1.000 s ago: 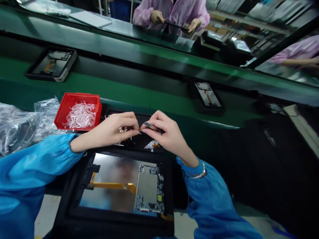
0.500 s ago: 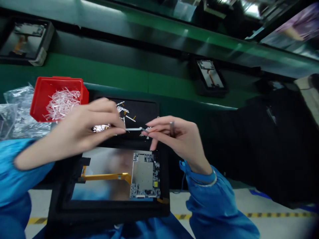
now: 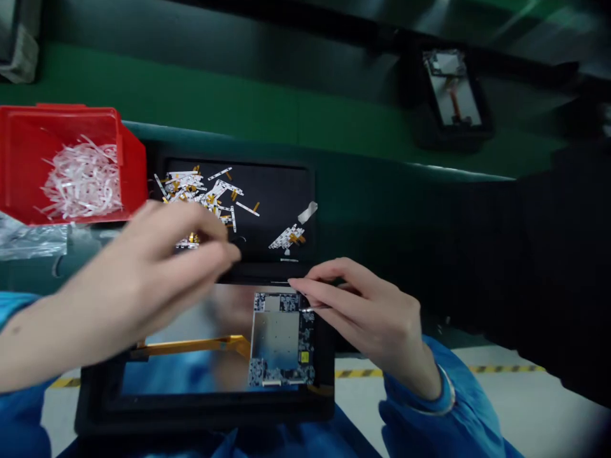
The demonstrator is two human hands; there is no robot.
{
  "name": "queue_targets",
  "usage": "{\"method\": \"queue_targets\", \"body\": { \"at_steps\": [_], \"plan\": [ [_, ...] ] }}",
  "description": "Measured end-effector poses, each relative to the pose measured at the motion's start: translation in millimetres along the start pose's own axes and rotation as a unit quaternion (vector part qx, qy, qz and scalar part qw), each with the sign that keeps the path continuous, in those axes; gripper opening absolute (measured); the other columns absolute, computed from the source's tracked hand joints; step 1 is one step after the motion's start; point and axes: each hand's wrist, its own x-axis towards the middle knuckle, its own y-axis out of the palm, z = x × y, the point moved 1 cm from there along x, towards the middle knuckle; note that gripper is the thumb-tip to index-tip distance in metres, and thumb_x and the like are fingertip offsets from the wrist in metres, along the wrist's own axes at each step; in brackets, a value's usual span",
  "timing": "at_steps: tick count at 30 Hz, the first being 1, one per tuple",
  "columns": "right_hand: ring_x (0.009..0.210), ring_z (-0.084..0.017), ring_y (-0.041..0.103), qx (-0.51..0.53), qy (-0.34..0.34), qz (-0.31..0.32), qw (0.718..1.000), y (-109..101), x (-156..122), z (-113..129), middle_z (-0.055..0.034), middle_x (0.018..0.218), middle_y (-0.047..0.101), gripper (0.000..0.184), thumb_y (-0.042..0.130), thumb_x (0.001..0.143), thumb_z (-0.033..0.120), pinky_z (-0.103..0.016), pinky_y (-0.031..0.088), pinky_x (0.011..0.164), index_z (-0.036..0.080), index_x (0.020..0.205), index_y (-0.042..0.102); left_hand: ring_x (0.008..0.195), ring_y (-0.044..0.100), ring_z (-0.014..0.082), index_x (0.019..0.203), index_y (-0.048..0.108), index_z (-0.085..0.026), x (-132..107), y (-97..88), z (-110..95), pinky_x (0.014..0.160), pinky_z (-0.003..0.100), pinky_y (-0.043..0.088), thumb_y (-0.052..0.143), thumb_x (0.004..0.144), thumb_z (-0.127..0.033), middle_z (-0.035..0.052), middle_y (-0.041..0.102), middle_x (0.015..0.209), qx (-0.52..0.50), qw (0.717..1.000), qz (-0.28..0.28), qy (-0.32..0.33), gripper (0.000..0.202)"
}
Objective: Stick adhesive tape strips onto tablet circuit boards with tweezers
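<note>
My right hand (image 3: 367,312) is closed at the upper right corner of an opened tablet-like device. A thin light strip (image 3: 279,282) sticks out from its fingertips along the frame's top edge. A narrow shiny metal piece (image 3: 312,309) shows under those fingers; its kind is unclear. My left hand (image 3: 162,267), blurred, hovers over the device's left part with thumb and fingers pinched together; what they hold, if anything, cannot be made out. The device (image 3: 205,404) has a black frame, a circuit board (image 3: 274,340) on its right and an orange flex cable (image 3: 195,345) running left.
Behind lies a black tray (image 3: 272,184) with small white flex strips (image 3: 214,194) in a pile and a smaller bundle (image 3: 287,237). A red bin (image 3: 131,165) of white slivers stands left, above plastic bags (image 3: 33,238). Another device (image 3: 453,95) sits far right.
My hands have moved apart; the white strip that stretched between them no longer does. My right hand has come down to the device's upper right corner. The view has shifted.
</note>
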Motion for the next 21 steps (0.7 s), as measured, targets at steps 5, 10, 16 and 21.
{"method": "queue_targets", "body": {
  "at_steps": [5,10,16,21],
  "plan": [
    [0.072,-0.013,0.066,-0.049,0.005,0.032,0.998,-5,8,6,-0.0042,0.094,0.072,0.032,0.045,0.108,0.025,-0.022,0.044,0.049,0.028,0.108,0.077,0.098,0.059,0.0211,0.122,0.067,-0.024,13,22.9,-17,0.079,0.035,0.050,0.040,0.108,-0.021,0.0086,0.061,0.110,-0.019,0.995,0.047,0.081,0.030],
    [0.062,-0.012,0.054,-0.029,0.041,0.085,0.995,-20,14,10,-0.0050,0.093,0.064,0.027,0.051,0.106,0.027,-0.024,0.032,0.042,0.032,0.112,0.076,0.103,0.058,0.0242,0.129,0.066,-0.025,9,28.4,-14,0.082,0.037,0.049,0.039,0.108,-0.025,0.0103,0.063,0.118,-0.025,0.994,0.059,0.086,0.034],
    [0.057,-0.009,0.045,0.023,0.040,0.152,0.987,-27,14,-1,-0.0049,0.094,0.053,0.032,0.053,0.105,0.027,-0.023,0.039,0.043,0.031,0.129,0.074,0.104,0.060,0.0237,0.121,0.067,-0.021,14,26.2,-19,0.085,0.037,0.047,0.042,0.107,-0.024,0.0098,0.065,0.116,-0.023,0.993,0.070,0.095,0.029],
    [0.077,-0.014,0.059,0.194,0.093,0.012,0.977,-44,14,-7,-0.0052,0.096,0.060,0.020,0.066,0.101,0.029,-0.027,0.047,0.055,0.031,0.111,0.083,0.103,0.058,0.0245,0.130,0.063,-0.021,23,28.4,-22,0.084,0.038,0.047,0.038,0.109,-0.026,0.0109,0.062,0.119,0.009,0.989,0.085,0.122,0.033]
  ]
}}
